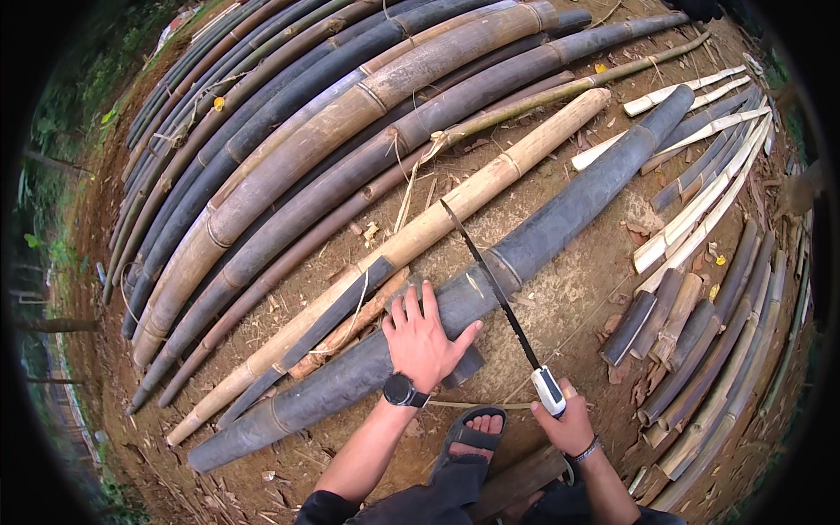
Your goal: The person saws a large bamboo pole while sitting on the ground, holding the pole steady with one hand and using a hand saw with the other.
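Observation:
A thick dark grey bamboo pole (577, 214) lies slantwise before me, from lower left to upper right. My left hand (420, 337) rests flat on it with the fingers spread, a dark watch (401, 390) on that wrist. My right hand (567, 422) is closed round the white and dark handle of a hand saw (549, 392). The long dark blade slants up and left across the pole, just left of a node ring; I cannot tell if the teeth are in the bamboo. Beside my left hand a pale cut mark (473, 282) shows on the pole.
Beyond it lie a tan bamboo pole (494, 179), a short reddish-brown piece (350, 331) and a dark split strip (337, 308). A large row of long poles (280, 188) fills the upper left. At right are split pale strips (700, 219) and short cut lengths (630, 328). My sandalled foot (475, 435) stands below.

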`<state>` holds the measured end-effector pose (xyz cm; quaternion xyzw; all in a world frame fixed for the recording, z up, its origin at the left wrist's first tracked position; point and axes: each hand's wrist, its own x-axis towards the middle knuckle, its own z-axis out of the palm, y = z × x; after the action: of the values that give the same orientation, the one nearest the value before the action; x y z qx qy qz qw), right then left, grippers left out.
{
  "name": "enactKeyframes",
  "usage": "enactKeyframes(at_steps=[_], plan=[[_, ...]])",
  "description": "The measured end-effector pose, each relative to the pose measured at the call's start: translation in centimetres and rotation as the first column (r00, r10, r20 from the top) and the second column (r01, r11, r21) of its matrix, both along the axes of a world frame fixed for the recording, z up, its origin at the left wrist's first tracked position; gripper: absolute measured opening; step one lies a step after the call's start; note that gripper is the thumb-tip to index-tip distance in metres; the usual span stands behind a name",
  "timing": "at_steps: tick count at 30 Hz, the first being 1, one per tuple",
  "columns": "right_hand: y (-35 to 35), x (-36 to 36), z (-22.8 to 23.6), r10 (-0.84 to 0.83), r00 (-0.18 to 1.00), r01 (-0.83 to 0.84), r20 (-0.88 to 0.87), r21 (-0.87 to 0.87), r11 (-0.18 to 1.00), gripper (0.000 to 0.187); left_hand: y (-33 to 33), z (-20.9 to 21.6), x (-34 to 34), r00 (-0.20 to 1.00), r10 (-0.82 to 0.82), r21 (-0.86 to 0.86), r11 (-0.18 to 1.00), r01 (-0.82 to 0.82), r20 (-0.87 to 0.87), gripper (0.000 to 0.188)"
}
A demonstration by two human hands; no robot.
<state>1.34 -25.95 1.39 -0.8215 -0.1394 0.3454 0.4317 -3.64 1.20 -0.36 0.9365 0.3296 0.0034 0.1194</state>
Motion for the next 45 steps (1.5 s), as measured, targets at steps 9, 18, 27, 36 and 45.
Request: enactKeyframes(at_steps=[9, 18, 27, 36, 45], plan=[[3.3, 1.6, 0.4, 0.115, 0.991, -0.112, 0.071, -0.041, 0.993, 0.031, 0.2, 0.6, 0.4, 1.000, -0.013, -0.022, 1.000, 0.012, -0.028, 0.085], [2.8, 0.6, -0.1, 0.131, 0.979, -0.111, 0.156, -0.134, 0.985, 0.028, 0.8, 0.3, 2.3, 0.980, -0.089, -0.145, 0.987, 0.064, -0.179, 0.082], [0.0, -0.1, 0.8, 0.142, 0.971, -0.103, 0.193, -0.199, 0.975, 0.026, 0.9, -1.4, 1.9, 0.995, -0.092, -0.052, 0.995, 0.090, -0.048, 0.069], [0.0, -0.6, 1.5, 0.123, 0.977, -0.079, 0.175, -0.241, 0.967, 0.021, 1.5, 0.1, 2.1, 0.992, -0.091, -0.143, 0.987, 0.078, -0.088, 0.071], [0.6, 0.4, 0.4, 0.129, 0.971, -0.085, 0.202, -0.216, 0.973, 0.023, 2.1, 0.6, 2.2, 0.991, -0.092, -0.157, 0.985, 0.076, -0.097, 0.072]])
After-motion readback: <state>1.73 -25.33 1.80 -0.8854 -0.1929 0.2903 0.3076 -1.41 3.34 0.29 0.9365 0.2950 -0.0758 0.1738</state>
